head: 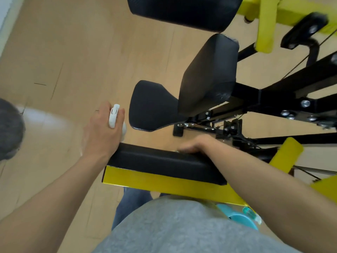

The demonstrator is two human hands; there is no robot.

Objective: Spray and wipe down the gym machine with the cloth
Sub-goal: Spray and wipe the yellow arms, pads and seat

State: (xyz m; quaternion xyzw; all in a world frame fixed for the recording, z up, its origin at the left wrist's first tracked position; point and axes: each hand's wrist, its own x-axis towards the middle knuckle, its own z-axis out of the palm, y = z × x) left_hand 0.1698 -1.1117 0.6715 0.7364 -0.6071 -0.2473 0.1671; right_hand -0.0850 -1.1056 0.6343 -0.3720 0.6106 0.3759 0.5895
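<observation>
Overhead, the left hand (102, 130) grips a white plastic spray bottle (114, 116), nozzle forward, just left of the black padded gym machine cushion (164, 161). Beyond that pad's far edge, the right hand (196, 144) curls over it, forearm angled across; no cloth shows in it.

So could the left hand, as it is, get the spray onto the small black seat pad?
Probably yes: the left hand holds the white spray bottle just left of the seat pad, with nothing between them.

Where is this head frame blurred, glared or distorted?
Head view: motion blur smears the yellow frame and black bracket top right; soft glare whitens the wooden floor at left; wide-angle lens bends floor seams; central black pads stay sharp.
</observation>
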